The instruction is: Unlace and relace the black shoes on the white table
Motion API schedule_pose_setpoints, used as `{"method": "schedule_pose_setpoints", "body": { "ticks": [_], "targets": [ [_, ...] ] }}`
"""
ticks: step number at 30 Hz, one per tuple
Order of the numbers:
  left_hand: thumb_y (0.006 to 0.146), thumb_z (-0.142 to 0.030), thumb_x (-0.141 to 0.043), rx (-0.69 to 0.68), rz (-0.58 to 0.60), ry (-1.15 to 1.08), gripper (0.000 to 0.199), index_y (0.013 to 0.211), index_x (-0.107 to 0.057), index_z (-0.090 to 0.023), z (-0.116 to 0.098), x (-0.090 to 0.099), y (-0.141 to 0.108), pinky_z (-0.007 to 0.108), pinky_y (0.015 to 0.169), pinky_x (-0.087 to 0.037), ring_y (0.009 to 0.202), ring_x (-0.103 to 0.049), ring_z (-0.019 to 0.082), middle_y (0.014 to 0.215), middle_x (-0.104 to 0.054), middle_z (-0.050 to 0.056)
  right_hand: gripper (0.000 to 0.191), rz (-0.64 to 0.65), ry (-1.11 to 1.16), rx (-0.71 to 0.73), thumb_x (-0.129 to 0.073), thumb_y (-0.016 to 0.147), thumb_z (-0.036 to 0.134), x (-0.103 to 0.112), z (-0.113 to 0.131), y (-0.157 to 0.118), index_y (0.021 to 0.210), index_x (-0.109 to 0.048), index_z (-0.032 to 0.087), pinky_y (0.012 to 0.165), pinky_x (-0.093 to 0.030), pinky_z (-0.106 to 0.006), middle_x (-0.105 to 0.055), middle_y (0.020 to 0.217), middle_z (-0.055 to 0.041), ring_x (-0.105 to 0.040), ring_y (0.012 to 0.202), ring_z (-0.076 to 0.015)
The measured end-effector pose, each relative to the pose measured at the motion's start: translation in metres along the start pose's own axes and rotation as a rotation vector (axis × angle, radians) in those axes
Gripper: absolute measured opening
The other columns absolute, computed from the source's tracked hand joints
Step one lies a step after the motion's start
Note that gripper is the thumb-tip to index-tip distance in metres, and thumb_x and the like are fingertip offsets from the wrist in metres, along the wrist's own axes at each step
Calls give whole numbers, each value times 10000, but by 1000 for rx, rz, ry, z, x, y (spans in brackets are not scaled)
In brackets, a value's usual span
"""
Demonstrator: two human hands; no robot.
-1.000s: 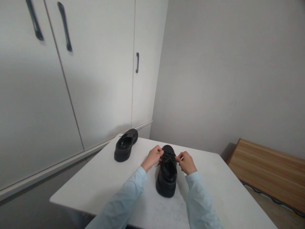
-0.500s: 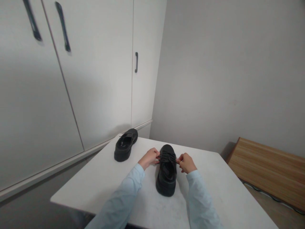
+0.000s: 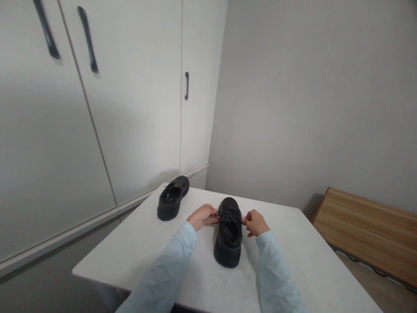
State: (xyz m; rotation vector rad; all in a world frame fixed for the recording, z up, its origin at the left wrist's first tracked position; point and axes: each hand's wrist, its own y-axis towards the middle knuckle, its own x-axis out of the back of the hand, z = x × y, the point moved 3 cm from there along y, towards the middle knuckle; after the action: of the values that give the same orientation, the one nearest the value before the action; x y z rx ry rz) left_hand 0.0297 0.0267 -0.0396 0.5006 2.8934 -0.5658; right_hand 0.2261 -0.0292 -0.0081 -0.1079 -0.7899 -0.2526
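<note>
A black lace-up shoe (image 3: 227,250) rests on the white table (image 3: 280,269), its toe pointing away from me and its heel toward me. Dark shoelaces (image 3: 230,214) cross over its tongue. On the shoe's left side my left hand (image 3: 203,216) pinches a lace near the eyelets, fingertips against the upper. My right hand (image 3: 256,223) is closed on the lace end at the other side, a short stretch of it showing between fingers and shoe. A second black shoe (image 3: 168,213) stands further left, near the table's far left corner, untouched.
White cabinet doors (image 3: 137,108) with dark handles rise at the left, close behind the table. A plain grey wall (image 3: 309,95) is at the back. Beyond the table's right edge stands a wood-grain piece (image 3: 368,226), with a dark cable (image 3: 371,268) along its lower edge.
My left hand has shifted very slightly left and its fingers look straighter beside the shoe. My right hand and both shoes stay nearly where they were.
</note>
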Motion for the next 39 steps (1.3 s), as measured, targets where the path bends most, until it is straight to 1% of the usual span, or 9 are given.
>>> {"method": "schedule_pose_setpoints", "body": {
  "ticks": [9,13,15,19,23,27,30,33,39],
  "targets": [
    [825,-181,-527,-94,-4,67,154,734,-402,-168,-1,-4,-7,300,613,-512,612,-583,113,677,-527,-13,236,-21,35,36,-620,690,141,1,-2,2,520,-457,164,246,-411,-181,-476,474,39,-466,352,-71],
    [812,-241,-545,-158,-1,132,164,746,-410,-174,-2,-4,-5,250,576,-481,594,-571,100,685,-519,-25,157,-26,62,96,-591,697,171,3,-2,4,572,-496,158,273,-412,-171,-509,601,13,-513,440,-86],
    [808,-277,-541,-194,15,214,165,760,-422,-173,-3,-4,-3,227,551,-460,591,-576,101,703,-529,-20,77,-79,79,183,-569,708,208,6,1,4,660,-531,161,314,-431,-185,-521,709,-2,-534,504,-98],
    [789,-358,-548,-263,39,361,210,803,-451,-173,-3,-4,2,215,537,-441,631,-591,123,734,-554,3,63,-233,76,490,-556,718,235,13,18,-3,739,-548,176,518,-496,-250,-512,790,-9,-544,633,-122],
    [772,-418,-560,-376,-32,374,278,887,-468,-182,-8,-3,-1,211,554,-431,662,-575,120,803,-554,15,165,-165,-89,676,-575,753,221,8,40,-20,596,-556,177,746,-473,-323,-536,808,-36,-544,798,-168],
    [725,-385,-630,-646,-145,483,268,824,-493,-177,-23,-4,-13,225,630,-414,706,-521,120,820,-537,9,200,-146,-339,696,-651,726,233,-3,52,-33,538,-604,184,811,-425,-382,-579,983,-81,-502,971,-248],
    [679,-358,-687,-809,-81,659,251,772,-548,-171,-32,-12,-25,238,668,-400,725,-487,132,800,-525,5,178,-111,-431,696,-671,705,203,-8,54,-36,543,-598,188,780,-422,-365,-582,1000,-76,-497,975,-254],
    [661,-318,-709,-858,21,757,251,848,-609,-183,-35,-21,-34,242,698,-402,767,-489,143,840,-521,10,130,-115,-441,683,-682,659,140,-6,53,-36,624,-565,184,747,-428,-325,-559,956,-67,-507,913,-223],
    [654,-236,-696,-855,92,826,214,851,-630,-182,-30,-27,-35,240,697,-408,739,-506,133,850,-525,6,310,-116,-472,579,-668,630,164,-6,49,-30,883,-489,177,705,-432,-315,-522,934,-61,-497,873,-219]
  ]
}}
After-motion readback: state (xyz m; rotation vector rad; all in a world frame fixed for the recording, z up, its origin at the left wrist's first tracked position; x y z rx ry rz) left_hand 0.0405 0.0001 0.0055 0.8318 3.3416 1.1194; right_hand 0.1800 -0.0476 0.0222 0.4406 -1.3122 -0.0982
